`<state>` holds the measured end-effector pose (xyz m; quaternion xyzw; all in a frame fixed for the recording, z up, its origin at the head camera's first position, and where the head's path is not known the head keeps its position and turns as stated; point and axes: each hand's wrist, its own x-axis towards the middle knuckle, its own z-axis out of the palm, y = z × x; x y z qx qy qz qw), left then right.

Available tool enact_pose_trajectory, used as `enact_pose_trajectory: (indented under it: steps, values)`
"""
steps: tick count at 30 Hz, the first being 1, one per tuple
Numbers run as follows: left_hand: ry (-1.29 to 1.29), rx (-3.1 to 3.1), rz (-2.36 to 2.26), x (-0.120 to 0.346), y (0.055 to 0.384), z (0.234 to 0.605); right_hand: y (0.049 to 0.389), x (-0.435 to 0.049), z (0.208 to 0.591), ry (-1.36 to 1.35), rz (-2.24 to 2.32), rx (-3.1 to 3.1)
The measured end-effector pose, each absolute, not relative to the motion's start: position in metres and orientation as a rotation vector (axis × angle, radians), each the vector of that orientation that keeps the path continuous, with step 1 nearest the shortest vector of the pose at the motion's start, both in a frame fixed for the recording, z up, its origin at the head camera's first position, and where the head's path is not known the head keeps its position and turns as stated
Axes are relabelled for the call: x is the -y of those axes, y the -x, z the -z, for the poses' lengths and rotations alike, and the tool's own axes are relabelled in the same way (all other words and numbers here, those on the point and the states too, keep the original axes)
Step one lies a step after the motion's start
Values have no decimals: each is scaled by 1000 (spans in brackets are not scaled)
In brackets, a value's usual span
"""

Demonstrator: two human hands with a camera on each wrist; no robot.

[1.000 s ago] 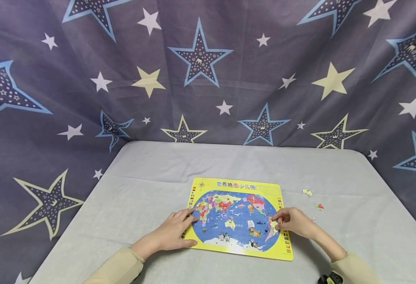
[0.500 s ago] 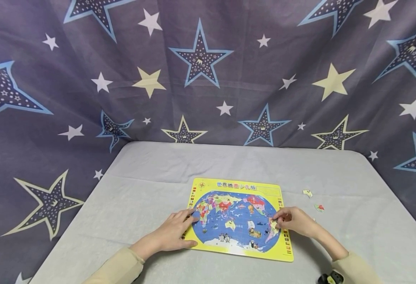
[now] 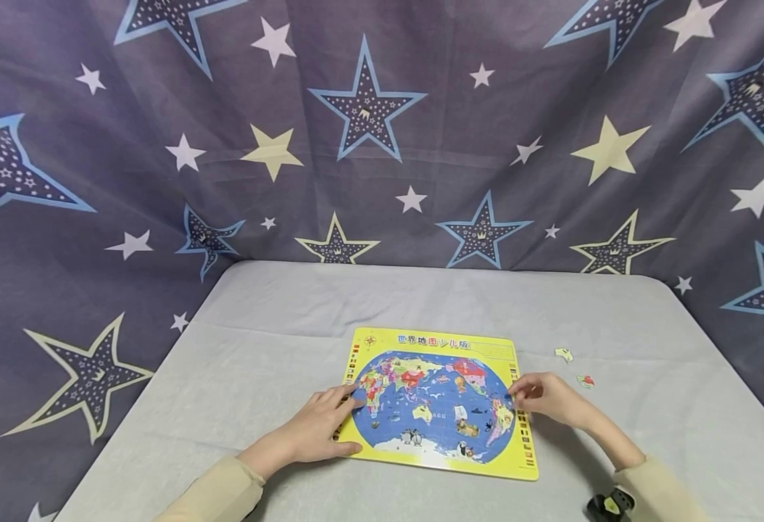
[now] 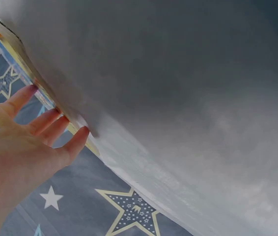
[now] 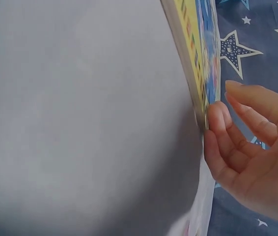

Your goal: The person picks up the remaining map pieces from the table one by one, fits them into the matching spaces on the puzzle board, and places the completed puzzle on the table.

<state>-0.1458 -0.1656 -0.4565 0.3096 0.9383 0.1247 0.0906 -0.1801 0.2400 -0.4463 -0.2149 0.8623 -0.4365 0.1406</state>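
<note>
Grey cloth tabletop (image 3: 277,304) — yellow-bordered rectangular world-map board (image 3: 443,399), lengthwise between spread left hand (image 3: 320,429) and loosely curled, empty right hand (image 3: 550,397).

Right of the table's middle, towards the near side, the yellow-bordered rectangular world-map board (image 3: 434,399) lies on the pale grey cloth-covered table (image 3: 291,297). Over at its left edge, there's the bare left hand (image 3: 320,428), thumb at the near corner; across from it, the bare right hand (image 3: 554,399), fingertips at the right edge. Out past that edge, two loose ones: a small flat pale-yellow piece (image 3: 564,354) farther back, and a small flat red-and-green piece (image 3: 586,381) nearer and slightly right, just behind the right hand. Behind everything hangs the dark purplish star-patterned cloth (image 3: 421,174), reaching round both sides.
</note>
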Motion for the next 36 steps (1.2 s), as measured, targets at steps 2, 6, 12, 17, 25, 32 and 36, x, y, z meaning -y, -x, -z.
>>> enact_pose_trajectory:
  steps: [2, 6, 12, 17, 25, 32, 36]
  values:
    - [-922, -2789, -369, 166, 146, 457, 182, -242, 446, 616, 1246, -2514]
    - [-925, -2790, -370, 166, 146, 457, 184, -247, 445, 600, 1240, -2534]
    - [-947, -2800, -396, 166, 146, 457, 188, -252, 442, 559, 1243, -2549]
    - [-950, -2801, -393, 166, 146, 457, 191, -259, 443, 551, 1249, -2577]
    - [-954, -2808, -386, 166, 145, 458, 196, -268, 445, 524, 1237, -2646]
    - [-954, -2805, -386, 166, 146, 458, 200, -273, 446, 475, 1193, -2732]
    - [-961, -2806, -392, 166, 146, 459, 203, -276, 446, 440, 1155, -2764]
